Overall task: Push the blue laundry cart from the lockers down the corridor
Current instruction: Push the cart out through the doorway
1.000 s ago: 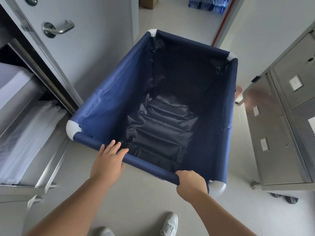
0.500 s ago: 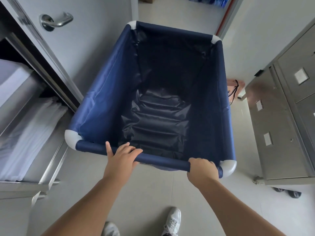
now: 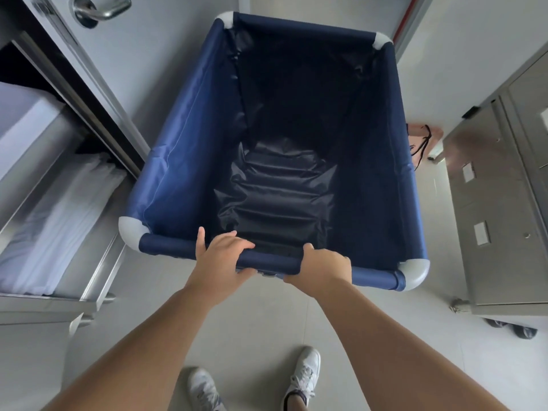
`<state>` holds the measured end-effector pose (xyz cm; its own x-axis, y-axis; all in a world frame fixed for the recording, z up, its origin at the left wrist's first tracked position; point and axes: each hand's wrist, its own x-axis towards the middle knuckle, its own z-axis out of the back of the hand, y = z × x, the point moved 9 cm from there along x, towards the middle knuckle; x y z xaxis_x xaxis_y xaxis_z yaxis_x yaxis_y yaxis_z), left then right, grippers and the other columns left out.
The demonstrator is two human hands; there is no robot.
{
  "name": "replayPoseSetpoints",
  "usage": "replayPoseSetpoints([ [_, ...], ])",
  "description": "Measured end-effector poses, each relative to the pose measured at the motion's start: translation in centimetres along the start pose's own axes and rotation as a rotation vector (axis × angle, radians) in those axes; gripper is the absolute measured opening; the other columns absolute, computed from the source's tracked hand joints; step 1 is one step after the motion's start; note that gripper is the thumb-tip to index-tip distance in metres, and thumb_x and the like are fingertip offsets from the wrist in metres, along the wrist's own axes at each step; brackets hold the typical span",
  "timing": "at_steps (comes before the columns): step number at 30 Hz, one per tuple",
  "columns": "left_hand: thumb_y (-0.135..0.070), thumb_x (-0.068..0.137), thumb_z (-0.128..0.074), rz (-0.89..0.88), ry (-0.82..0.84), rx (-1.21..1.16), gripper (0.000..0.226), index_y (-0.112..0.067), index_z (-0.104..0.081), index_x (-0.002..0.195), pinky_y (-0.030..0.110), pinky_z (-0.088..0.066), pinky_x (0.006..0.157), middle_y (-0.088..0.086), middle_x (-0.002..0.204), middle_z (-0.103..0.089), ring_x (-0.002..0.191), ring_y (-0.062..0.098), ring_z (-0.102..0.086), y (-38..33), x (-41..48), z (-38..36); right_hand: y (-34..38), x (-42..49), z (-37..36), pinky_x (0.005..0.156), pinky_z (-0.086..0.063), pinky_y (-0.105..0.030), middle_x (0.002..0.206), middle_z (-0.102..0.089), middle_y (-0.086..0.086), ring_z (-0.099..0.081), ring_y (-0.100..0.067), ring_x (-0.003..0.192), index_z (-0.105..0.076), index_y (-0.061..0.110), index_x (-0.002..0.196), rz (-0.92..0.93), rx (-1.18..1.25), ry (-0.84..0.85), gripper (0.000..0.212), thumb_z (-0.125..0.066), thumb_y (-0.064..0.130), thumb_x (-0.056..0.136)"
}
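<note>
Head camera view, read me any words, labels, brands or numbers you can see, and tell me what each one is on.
No text can be read.
Pale label cards on the steel lockers: too blurred to read.
Blue laundry cart, held by the left hand and right hand: no print visible.
White shoes: no brand legible.

Single head view — steeply downward, forward-facing, close above cart [image 3: 184, 173]

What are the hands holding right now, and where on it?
Both hands, left and right, grip the blue laundry cart by its near top rail.
</note>
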<state>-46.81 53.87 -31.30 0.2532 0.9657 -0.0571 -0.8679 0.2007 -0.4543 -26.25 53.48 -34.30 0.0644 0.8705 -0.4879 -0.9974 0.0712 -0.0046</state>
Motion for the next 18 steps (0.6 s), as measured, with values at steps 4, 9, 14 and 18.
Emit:
replayPoseSetpoints([
  [4,-0.067,0.075,-0.068,-0.016,-0.033,0.121,0.055,-0.026,-0.069,0.112,0.047,-0.005,0.123,-0.011,0.112,-0.069,0.133,0.019,-0.05,1.8,0.0,1.1,0.8,0.5,-0.3,0.082,-0.044,-0.034,0.077,-0.067,0.01,-0.063,-0.015,0.082,-0.064,0.03,0.088,0.146,-0.085,-0.056,0.044,-0.047,0.07,0.086],
  [9,-0.093,0.062,-0.035,0.061,0.006,0.327,0.091,-0.03,-0.068,0.119,0.063,-0.001,0.118,-0.001,0.142,-0.056,0.147,0.026,-0.029,4.9,-0.4,1.8,1.0,-0.1,-1.1,0.105,-0.037,-0.034,0.117,-0.067,0.011,-0.053,-0.017,0.124,-0.064,0.04,0.119,0.251,0.012,-0.08,0.059,-0.041,0.08,0.083],
  [14,-0.101,0.059,-0.004,0.037,0.132,0.403,0.115,-0.036,-0.039,0.147,0.061,-0.001,0.12,-0.003,0.162,-0.029,0.153,0.023,-0.009,5.0,1.0,1.4,1.2,-1.4,0.1,0.121,-0.018,-0.042,0.164,-0.023,0.008,-0.012,-0.015,0.151,-0.018,0.039,0.155,0.2,0.164,-0.129,0.098,-0.018,0.092,0.074],
  [18,-0.103,0.054,0.0,-0.043,0.277,0.44,0.124,-0.033,-0.032,0.151,0.054,0.001,0.122,-0.006,0.163,-0.027,0.153,0.015,-0.003,5.6,3.0,0.5,1.2,-1.4,1.0,0.12,-0.023,-0.042,0.166,-0.015,0.006,-0.008,-0.015,0.152,-0.012,0.037,0.156,0.093,0.22,-0.237,0.101,-0.022,0.093,0.072],
])
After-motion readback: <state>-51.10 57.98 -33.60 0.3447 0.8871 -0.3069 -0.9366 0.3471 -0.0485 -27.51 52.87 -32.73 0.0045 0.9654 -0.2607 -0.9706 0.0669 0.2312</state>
